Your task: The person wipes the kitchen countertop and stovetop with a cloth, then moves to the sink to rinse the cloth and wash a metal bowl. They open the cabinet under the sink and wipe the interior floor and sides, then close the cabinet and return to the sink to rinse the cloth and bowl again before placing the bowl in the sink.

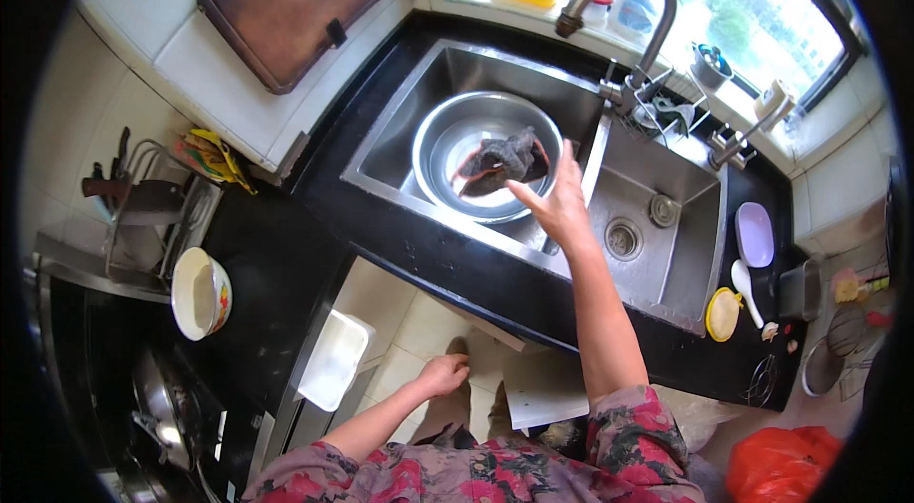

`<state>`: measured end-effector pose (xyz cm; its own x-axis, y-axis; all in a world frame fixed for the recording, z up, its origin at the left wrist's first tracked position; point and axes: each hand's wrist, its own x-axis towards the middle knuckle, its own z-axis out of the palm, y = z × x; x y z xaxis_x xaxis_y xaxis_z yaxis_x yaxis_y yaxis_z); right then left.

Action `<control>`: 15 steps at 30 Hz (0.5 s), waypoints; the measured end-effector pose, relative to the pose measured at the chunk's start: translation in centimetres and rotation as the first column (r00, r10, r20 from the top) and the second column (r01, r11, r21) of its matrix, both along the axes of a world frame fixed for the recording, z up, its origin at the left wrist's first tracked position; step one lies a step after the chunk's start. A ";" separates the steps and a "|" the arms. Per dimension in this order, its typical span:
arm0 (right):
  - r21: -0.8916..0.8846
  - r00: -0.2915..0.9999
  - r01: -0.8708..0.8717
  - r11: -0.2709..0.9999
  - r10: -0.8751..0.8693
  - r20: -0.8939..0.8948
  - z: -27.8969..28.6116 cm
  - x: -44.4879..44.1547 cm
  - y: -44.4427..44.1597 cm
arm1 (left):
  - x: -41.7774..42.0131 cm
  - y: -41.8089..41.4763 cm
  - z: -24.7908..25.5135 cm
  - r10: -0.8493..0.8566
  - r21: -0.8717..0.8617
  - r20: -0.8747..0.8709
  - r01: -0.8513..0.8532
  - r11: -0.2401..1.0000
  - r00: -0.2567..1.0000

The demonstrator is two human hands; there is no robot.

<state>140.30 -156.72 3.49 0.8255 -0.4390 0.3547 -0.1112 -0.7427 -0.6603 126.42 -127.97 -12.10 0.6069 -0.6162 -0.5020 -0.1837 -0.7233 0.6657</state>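
Note:
A round stainless steel basin [435,178] stands in the left bowl of a double sink [389,192]. In it lies a crumpled dark grey piece [503,159] with reddish edges; whether it is cloth or food I cannot tell. My right hand [560,203] is at the basin's right rim, thumb and fingers spread, with nothing held. Whether it touches the rim is unclear. Low in front of my body, away from the sink, my left hand [444,373] hangs loosely curled, and no object shows in it.
A gooseneck faucet [668,10] arches behind the sink. The right sink bowl [660,167] has a drain. Left are an enamel bowl [193,294], a knife rack with a cleaver [153,199] and a white tray [335,360]. A purple dish [755,234] and white spoon [746,292] lie right.

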 end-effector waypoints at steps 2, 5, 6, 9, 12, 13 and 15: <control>0.348 0.993 -0.086 0.934 0.108 -0.045 1.1 -2.4 -0.4 | 0.4 -0.7 -0.8 -0.090 0.018 -0.046 0.091 0.996 0.995; 0.660 0.966 -0.042 0.750 0.198 -0.164 4.9 -10.5 0.3 | 1.3 -2.1 -1.4 -0.226 0.077 -0.153 0.240 0.968 0.962; 0.709 0.943 0.007 0.705 0.232 -0.240 6.0 -13.7 0.2 | 1.6 -2.5 -0.6 -0.255 0.033 -0.124 0.261 0.965 0.959; 0.717 0.708 0.191 0.671 0.412 -0.574 7.0 -22.4 -1.4 | 2.8 -3.2 0.1 -0.356 0.049 -0.135 0.365 0.930 0.925; 0.592 0.302 0.418 0.689 0.508 -0.806 3.4 -29.6 -1.6 | 3.1 -3.9 -0.7 -0.309 0.027 -0.031 0.309 0.951 0.951; 0.547 0.181 0.412 0.729 0.523 -0.833 0.3 -31.7 -1.5 | 3.2 -4.3 -1.5 -0.259 0.015 0.013 0.259 0.966 0.966; 0.377 -0.378 0.104 0.920 0.387 -0.841 -2.3 -29.7 1.8 | 3.9 -5.6 -3.1 -0.402 0.116 0.013 0.398 0.910 0.915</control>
